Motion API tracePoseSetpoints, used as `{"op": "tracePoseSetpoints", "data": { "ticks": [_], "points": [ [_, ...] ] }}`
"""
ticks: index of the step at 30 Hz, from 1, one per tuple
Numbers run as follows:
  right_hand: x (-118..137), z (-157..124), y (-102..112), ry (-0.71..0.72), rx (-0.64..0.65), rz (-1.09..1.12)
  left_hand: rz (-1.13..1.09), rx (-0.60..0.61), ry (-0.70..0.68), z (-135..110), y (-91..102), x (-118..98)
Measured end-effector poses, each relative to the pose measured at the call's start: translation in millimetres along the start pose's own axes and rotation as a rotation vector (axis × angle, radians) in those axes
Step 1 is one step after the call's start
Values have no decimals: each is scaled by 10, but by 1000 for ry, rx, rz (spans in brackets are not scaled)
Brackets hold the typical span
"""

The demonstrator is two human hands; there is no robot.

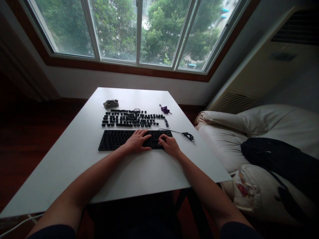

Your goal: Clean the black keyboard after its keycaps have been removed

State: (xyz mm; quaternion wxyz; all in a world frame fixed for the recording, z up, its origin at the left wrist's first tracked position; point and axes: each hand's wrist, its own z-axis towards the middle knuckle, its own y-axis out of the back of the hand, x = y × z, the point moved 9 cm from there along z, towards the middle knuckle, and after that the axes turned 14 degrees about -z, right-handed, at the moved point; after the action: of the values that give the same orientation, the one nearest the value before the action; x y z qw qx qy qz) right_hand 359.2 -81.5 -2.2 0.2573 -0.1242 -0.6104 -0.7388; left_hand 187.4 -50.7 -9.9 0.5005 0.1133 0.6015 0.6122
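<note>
A black keyboard base [114, 139] with its keycaps removed lies on the white table [74, 159]. My left hand [137, 141] rests flat on its middle with the fingers spread. My right hand [169, 144] is at the keyboard's right end, its fingers curled and pinched on something small that I cannot make out. Behind the keyboard, several black keycaps [133, 118] lie laid out in rows.
A crumpled grey cloth [111, 103] lies at the back left of the table, a small purple tool [164, 109] at the back right. The keyboard's black cable [187, 134] coils at the right. A white bed with dark clothing [279, 159] stands to the right.
</note>
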Motion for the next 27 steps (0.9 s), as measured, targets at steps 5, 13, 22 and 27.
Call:
{"op": "tracePoseSetpoints", "data": {
  "ticks": [5,13,22,27],
  "points": [
    [-61,-13,67,-47,-123,169,-4,-3,-6,-3,4,-6],
    [-249,-7,227,-155,-276,346,-40,-12,7,-2,21,-7],
    [92,122,262,-106,-202,384,-377,-155,93,89,175,11],
    [341,288,249,-21,-138,496,-831,-250,132,163,195,136]
  ]
}}
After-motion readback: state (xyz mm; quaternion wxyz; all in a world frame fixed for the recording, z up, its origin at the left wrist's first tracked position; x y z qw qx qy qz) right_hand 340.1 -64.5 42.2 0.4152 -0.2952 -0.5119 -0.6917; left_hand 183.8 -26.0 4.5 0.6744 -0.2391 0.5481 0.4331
